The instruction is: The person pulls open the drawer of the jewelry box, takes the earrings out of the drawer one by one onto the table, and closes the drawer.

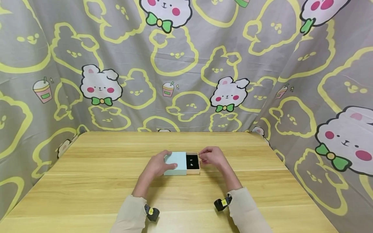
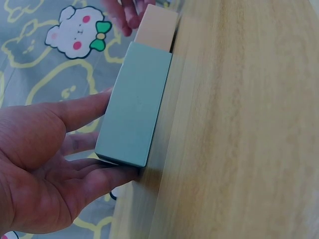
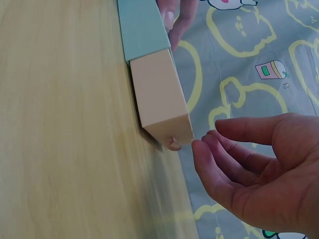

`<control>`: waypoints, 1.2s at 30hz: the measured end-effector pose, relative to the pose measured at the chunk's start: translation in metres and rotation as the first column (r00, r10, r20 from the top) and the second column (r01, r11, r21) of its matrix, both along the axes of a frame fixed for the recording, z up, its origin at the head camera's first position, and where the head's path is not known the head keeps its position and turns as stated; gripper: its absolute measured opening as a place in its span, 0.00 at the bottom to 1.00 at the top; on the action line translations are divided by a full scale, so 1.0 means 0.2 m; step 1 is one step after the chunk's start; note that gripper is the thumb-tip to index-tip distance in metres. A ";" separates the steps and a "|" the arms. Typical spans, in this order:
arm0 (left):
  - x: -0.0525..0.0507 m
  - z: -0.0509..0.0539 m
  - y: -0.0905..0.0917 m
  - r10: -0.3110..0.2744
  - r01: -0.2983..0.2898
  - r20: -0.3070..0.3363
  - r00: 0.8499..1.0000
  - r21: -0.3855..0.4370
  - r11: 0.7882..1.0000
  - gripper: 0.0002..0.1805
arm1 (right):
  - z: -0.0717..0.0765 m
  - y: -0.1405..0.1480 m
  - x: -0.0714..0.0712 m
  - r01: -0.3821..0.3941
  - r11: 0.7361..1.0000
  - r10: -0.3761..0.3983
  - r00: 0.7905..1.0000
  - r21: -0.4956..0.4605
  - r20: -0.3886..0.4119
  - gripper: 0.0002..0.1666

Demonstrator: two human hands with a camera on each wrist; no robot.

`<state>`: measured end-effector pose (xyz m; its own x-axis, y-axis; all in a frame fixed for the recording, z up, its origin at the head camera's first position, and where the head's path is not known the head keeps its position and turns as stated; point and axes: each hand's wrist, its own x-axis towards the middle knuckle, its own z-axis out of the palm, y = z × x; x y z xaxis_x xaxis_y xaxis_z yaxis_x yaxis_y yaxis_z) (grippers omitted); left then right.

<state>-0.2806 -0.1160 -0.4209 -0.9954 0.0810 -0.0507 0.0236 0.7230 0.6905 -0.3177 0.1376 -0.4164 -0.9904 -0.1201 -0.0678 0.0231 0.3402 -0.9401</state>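
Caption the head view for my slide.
Left hand holds the blue cover; right hand is beside the partly open drawer, where two small pale pieces lie on black lining.

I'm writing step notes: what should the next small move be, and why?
Probably the right hand should pinch the pull tab and draw the tray further out: it's only partly open, the left hand holds the blue cover, and nothing grips the tab.
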 end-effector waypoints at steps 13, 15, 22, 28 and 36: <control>0.00 0.00 0.00 -0.002 0.002 0.001 1.000 0.001 1.000 0.36 | 0.04 -0.07 0.03 -0.040 0.994 0.047 0.997 0.099 -0.066 0.06; 0.00 0.00 0.00 0.001 -0.001 0.003 1.000 0.004 1.000 0.36 | 0.04 -0.09 0.04 -0.052 0.993 0.060 0.996 0.110 -0.071 0.07; 0.00 0.00 0.00 0.004 -0.005 0.013 1.000 0.006 1.000 0.37 | 0.03 -0.12 0.06 -0.062 0.984 0.080 0.992 0.169 -0.100 0.06; 0.00 0.00 0.00 0.001 -0.001 0.017 1.000 0.002 1.000 0.36 | 0.02 -0.14 0.07 -0.058 0.965 0.099 0.984 0.256 -0.151 0.03; -0.01 0.00 0.00 -0.013 0.013 0.005 1.000 -0.008 1.000 0.36 | 0.01 -0.17 0.07 -0.035 0.939 0.101 0.979 0.343 -0.176 0.02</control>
<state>-0.2818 -0.1165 -0.4207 -0.9941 0.0931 -0.0562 0.0294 0.7278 0.6851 -0.3029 0.1040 -0.4146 -0.9792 -0.1905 0.0701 -0.1769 0.6318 -0.7547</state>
